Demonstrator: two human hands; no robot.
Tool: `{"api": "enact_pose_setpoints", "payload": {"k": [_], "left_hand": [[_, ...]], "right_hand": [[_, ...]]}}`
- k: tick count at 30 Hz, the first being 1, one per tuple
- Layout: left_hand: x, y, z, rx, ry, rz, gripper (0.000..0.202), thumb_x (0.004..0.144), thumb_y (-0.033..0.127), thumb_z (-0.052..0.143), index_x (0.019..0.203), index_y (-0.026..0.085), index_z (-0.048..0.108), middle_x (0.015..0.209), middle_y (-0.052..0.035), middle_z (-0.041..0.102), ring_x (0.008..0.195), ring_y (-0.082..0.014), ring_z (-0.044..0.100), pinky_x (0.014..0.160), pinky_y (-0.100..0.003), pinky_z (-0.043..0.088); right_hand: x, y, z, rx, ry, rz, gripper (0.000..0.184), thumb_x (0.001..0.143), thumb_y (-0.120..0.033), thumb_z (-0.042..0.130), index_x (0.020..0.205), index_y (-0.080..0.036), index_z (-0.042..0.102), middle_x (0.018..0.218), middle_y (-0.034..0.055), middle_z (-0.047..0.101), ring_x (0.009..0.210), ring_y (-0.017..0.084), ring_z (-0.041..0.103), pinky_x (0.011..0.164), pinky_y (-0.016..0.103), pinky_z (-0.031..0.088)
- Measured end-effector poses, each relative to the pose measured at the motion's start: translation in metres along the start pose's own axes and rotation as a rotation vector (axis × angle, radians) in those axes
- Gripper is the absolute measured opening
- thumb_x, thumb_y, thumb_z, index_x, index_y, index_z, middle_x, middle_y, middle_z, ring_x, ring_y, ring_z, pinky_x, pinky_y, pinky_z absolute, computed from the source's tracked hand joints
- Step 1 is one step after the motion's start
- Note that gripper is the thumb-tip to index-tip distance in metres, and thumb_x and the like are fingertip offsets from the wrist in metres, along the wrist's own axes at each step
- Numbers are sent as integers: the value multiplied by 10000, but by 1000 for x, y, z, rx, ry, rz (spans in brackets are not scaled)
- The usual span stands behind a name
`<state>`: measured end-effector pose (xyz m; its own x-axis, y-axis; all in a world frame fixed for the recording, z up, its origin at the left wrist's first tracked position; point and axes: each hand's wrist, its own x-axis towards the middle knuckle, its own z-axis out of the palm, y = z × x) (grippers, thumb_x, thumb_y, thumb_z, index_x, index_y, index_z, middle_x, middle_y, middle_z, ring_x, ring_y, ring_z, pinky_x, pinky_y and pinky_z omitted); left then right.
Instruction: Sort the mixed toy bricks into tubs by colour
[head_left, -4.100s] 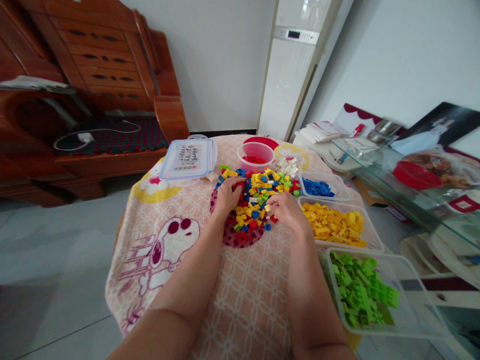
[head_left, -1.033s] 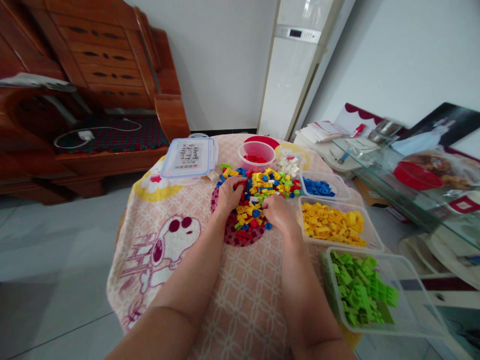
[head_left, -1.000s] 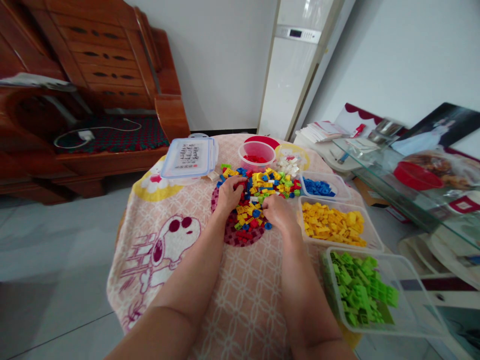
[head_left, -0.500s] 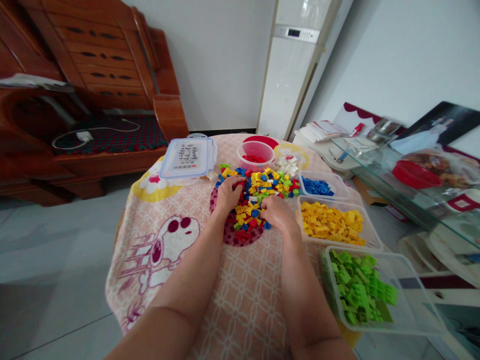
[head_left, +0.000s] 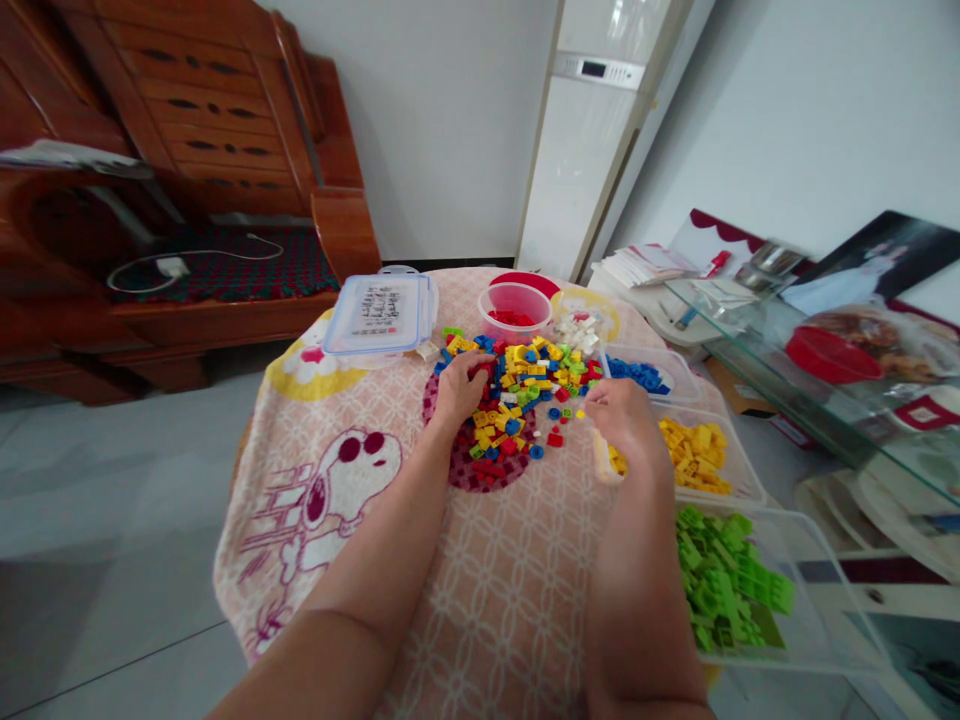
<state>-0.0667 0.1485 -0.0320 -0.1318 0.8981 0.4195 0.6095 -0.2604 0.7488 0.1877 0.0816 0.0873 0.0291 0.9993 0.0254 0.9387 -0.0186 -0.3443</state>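
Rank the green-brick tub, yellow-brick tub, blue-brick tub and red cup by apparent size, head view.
1. green-brick tub, though nearest the camera.
2. yellow-brick tub.
3. blue-brick tub and red cup look alike.

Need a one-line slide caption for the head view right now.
Left hand on the mixed brick pile, right hand above the yellow-brick tub, green-brick tub nearer the camera.

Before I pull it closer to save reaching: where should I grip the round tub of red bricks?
Probably pinch its rim from above, at the left: the round tub stands upright and lidless, the brick pile crowds its near wall, white bricks flank its right.
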Motion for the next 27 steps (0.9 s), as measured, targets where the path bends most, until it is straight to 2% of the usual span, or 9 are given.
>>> {"api": "enact_pose_setpoints", "payload": {"k": [6, 10, 17, 24, 27], "left_hand": [[0, 2, -1, 8, -15, -23, 365, 877, 168, 555, 1145, 223, 796, 1307, -66, 742, 1285, -241, 653, 1221, -424, 438], [0, 1, -1, 9, -6, -14, 366, 874, 167, 553, 1140, 236, 795, 1298, -54, 749, 1284, -241, 654, 1225, -445, 438], [-1, 2, -2, -2, 2, -8, 352, 866, 159, 551, 1105, 231, 800, 1255, -59, 768, 1280, -234, 659, 1212, -434, 449], [0, 3, -2, -1, -7, -11, 350, 866, 154, 550, 1102, 230, 797, 1251, -54, 766, 1275, -229, 659, 1202, -418, 455], [0, 5, -2, 3, -18, -12, 358, 866, 149, 544, 1107, 222, 799, 1257, -60, 763, 1275, -230, 658, 1203, -410, 451]], "right_hand": [[-9, 29, -25, -125, 107, 205, 211, 856, -261, 647, 919, -177, 830, 888, 109, 795, 767, 206, 685, 623, 274, 383], [-9, 29, -27, -71, 129, 207, 244, 853, -287, 659, 983, -176, 833, 901, 105, 794, 778, 206, 689, 641, 270, 405], [-4, -4, -8, 38, 36, 37, 232, 872, -242, 641, 1003, -181, 822, 919, 86, 792, 837, 204, 710, 719, 255, 456], [-3, -45, 20, -57, -132, -156, 168, 892, -203, 641, 920, -200, 807, 970, 84, 792, 960, 204, 709, 808, 259, 455], [-5, -61, 33, -59, -185, -246, 143, 904, -241, 665, 939, -206, 799, 1009, 87, 791, 999, 207, 706, 836, 262, 453]]}}
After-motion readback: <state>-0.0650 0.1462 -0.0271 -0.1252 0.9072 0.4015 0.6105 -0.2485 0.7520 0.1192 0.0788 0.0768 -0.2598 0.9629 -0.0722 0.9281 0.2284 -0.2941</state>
